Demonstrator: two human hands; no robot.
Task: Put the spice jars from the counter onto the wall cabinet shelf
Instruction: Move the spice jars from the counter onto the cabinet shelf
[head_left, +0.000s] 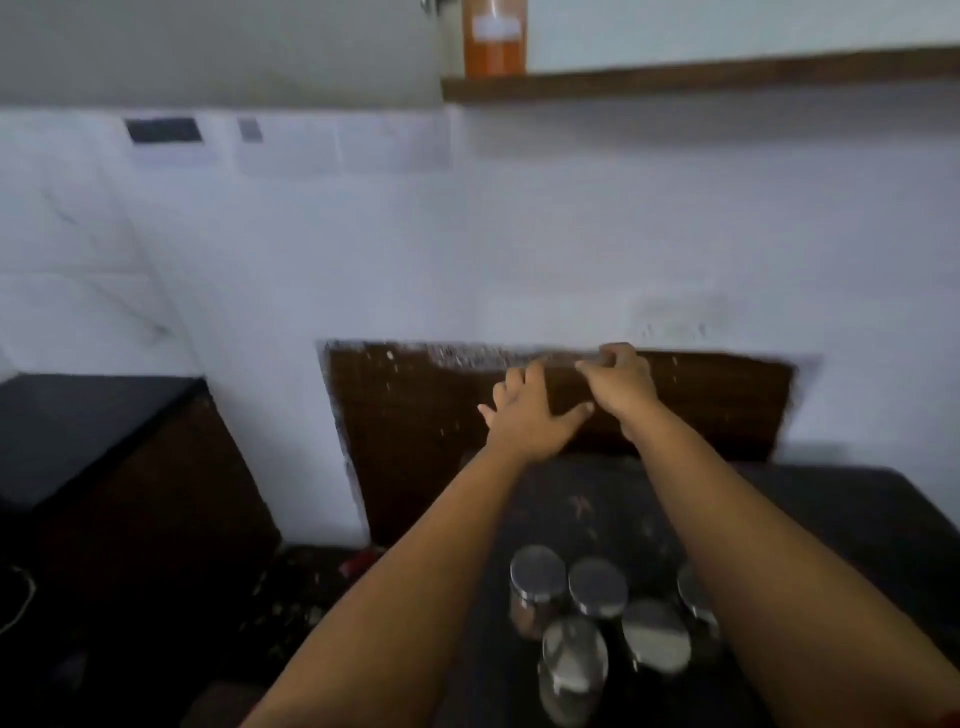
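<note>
Five spice jars (597, 618) with shiny metal lids stand clustered on the dark counter (857, 519), nearest the camera and between the person's two forearms, well below both hands. One jar sits half hidden behind the right forearm. None of them is touched.

Above and beyond the jars, the left hand (530, 415) is raised with its fingers spread and loose, holding nothing. Just to its right, and slightly higher, the right hand (621, 384) has its fingers curled; the blur keeps it from being clear whether anything is pinched in them. The two hands are close together, in front of a dark brown panel (415, 415) set into the white wall.

Far above the hands, a wooden shelf (727, 73) runs along the wall, with an orange container (493, 41) standing at its left end. Off to the left of the hands a black-topped unit (78, 421) stands against the wall.
</note>
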